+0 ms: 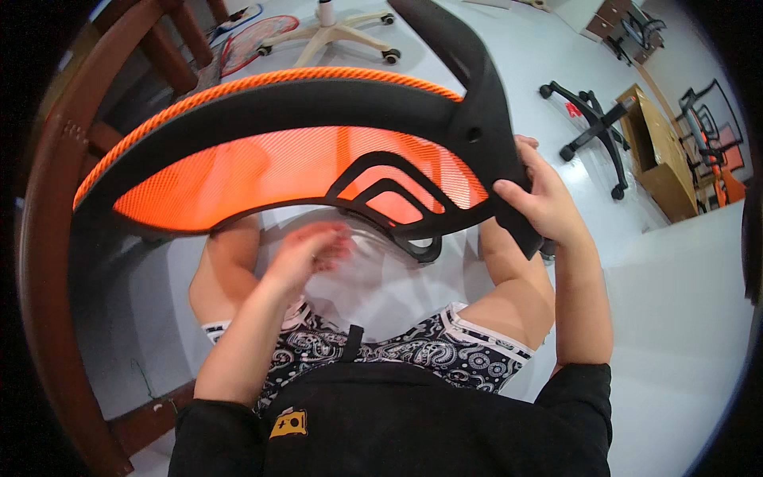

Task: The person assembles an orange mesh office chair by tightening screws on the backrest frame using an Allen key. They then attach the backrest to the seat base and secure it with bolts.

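An office chair backrest with a black frame and orange mesh lies sideways across my view, above my knees. My right hand grips the black bar at its right end, thumb on the near side and fingers behind. A broad black arm-like piece rises from that end. The mesh's lower edge carries a black looped bracket. My left hand hovers just below the frame's lower edge, between my knees. Motion smears its fingers, and nothing shows clearly in them.
A brown wooden frame stands close on my left. Beyond the backrest are a cream five-star chair base and a red-rimmed racket. At right lie a black chair base, a cardboard box and another chair.
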`<action>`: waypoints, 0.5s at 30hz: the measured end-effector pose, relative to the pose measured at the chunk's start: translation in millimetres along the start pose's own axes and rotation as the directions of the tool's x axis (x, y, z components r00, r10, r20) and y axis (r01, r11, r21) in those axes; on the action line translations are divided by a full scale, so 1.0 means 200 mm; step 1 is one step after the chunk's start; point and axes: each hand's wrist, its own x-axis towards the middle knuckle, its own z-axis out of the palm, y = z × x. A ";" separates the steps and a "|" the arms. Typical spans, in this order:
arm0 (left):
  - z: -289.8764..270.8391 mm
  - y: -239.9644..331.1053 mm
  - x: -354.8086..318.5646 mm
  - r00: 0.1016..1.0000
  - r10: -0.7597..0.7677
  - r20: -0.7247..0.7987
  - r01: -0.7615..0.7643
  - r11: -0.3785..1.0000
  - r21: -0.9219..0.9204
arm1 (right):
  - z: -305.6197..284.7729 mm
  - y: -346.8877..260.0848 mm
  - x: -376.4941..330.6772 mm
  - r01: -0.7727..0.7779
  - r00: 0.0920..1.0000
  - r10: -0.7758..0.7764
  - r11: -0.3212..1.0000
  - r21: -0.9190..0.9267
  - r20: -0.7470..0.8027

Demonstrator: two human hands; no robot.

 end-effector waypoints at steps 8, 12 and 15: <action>-0.85 -0.29 0.71 0.890 0.129 -0.437 -0.411 0.642 -0.648 | -0.01 0.07 0.01 0.024 1.000 -0.023 0.999 0.043 -0.017; -0.82 0.11 0.65 0.804 0.367 -0.467 -0.574 0.683 -0.452 | -0.10 -0.01 -0.06 0.040 0.988 -0.017 0.988 0.146 -0.153; -0.66 0.66 0.32 0.561 0.704 -0.436 -0.820 0.546 -0.173 | -0.11 -0.02 -0.11 0.091 0.970 -0.004 0.934 0.346 -0.245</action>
